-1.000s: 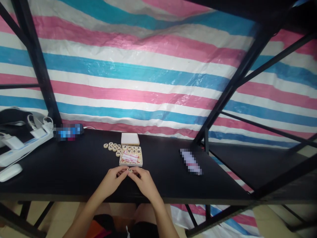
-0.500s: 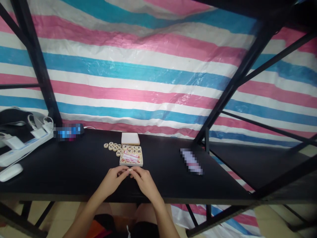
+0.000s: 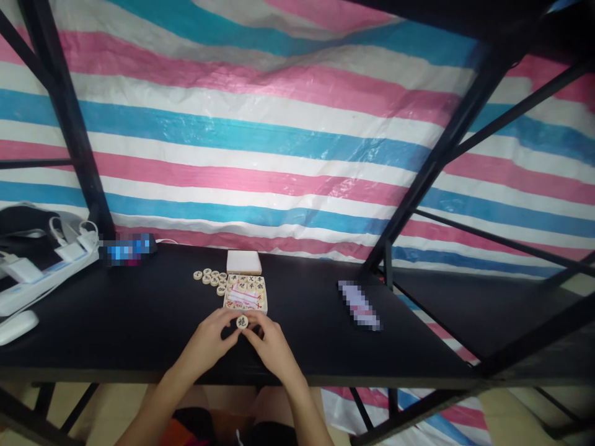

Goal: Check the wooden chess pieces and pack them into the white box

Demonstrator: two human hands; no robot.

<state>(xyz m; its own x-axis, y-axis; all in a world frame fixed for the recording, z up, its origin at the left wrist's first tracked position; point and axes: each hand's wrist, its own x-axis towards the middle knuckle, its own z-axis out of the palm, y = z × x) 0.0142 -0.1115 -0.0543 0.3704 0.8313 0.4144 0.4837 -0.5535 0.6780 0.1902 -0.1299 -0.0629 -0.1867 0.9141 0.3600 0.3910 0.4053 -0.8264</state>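
Observation:
A round Chinese chess piece (image 3: 242, 322) with a black character faces up toward me, pinched by its edges between both hands. My left hand (image 3: 215, 334) grips its left side with thumb and fingers. On its right side, my right hand (image 3: 266, 336) does the same. Just beyond my fingertips lies an open white box (image 3: 266, 303) with rows of chess pieces, black characters at the back and red ones in front. A pink-and-white plastic packet (image 3: 244, 296) covers part of them. Several loose chess pieces (image 3: 214, 280) sit on the table left of the box.
Behind the box rests its white lid (image 3: 243, 262). A blurred phone-like object (image 3: 359, 305) lies to the right on the black table (image 3: 316, 334). At left are a power strip (image 3: 51, 279) with plugs, a white mouse-shaped object (image 3: 18, 326) and a pixelated device (image 3: 127, 249).
The chess piece has been turned so that its black character now shows; before, it was mostly hidden between the fingers. My hands have moved slightly apart around it.

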